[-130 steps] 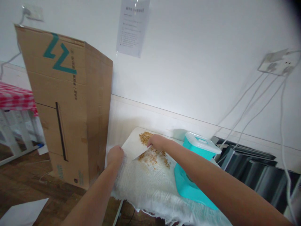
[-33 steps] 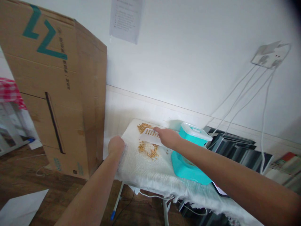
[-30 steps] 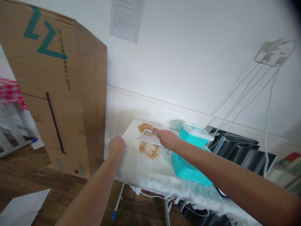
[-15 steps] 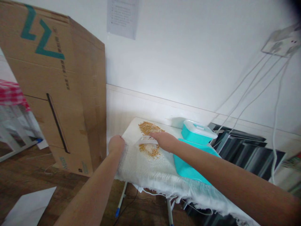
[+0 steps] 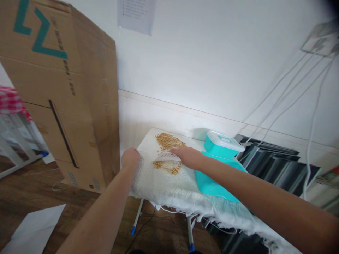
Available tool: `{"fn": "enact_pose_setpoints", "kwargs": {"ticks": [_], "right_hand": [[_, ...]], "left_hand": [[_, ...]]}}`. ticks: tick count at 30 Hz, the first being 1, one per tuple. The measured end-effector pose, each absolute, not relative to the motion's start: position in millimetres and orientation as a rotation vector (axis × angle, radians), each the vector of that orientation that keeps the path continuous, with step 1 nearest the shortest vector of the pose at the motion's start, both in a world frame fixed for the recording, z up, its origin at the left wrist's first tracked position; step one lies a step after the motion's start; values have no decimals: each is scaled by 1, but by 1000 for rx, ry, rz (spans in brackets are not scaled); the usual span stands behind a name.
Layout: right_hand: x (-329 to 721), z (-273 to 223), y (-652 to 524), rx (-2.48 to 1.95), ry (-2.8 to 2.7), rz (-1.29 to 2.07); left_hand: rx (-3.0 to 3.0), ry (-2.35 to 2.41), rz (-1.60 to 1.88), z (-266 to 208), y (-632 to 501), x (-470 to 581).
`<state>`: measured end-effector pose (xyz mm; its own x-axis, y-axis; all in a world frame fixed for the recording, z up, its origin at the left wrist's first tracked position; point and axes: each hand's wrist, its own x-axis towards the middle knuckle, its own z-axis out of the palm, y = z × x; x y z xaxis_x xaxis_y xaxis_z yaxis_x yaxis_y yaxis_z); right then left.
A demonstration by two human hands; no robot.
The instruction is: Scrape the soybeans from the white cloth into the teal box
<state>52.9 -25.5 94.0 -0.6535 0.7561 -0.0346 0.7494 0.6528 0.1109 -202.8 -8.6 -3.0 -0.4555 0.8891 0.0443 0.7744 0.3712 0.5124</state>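
My right hand [image 5: 186, 157] is closed round a white slotted plastic scoop [image 5: 164, 157], which stands on edge among the beans. Small yellow beans, apparently soybeans, lie loose on a white cloth [image 5: 153, 185]. One bean pile [image 5: 166, 141] spreads behind the scoop, and a thinner scatter of beans [image 5: 173, 171] lies in front of it. At the table's left edge, my left hand [image 5: 130, 157] is closed over the cloth, its fingertips hidden. A turquoise tray [image 5: 212, 183] rests beneath my right forearm, which covers part of it.
Behind the tray stands a turquoise box with a clear lid [image 5: 222, 144]. Dark flat panels [image 5: 278, 167] lean at the right, below hanging white cables [image 5: 315, 116]. A tall cardboard carton [image 5: 87, 106] stands left of the table. White paper [image 5: 37, 225] lies on the wooden floor.
The scoop has shifted slightly and tilted, so its slots show more. Some of the front beans have spread left along its edge. My left hand stays at the table's edge.
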Motion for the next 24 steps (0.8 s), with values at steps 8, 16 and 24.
{"fn": "enact_pose_setpoints", "kwargs": {"ticks": [8,16,24], "right_hand": [[54,95,-39,1237,2764,164],[56,97,-52,1241,2749,141],[57,98,-52,1306,2725,115]], "left_hand": [[1490,2404,688,-4,-8,-203],[1489,2405,675,-1,-10,-201],[1449,2403,693,-5,-8,-202]]}}
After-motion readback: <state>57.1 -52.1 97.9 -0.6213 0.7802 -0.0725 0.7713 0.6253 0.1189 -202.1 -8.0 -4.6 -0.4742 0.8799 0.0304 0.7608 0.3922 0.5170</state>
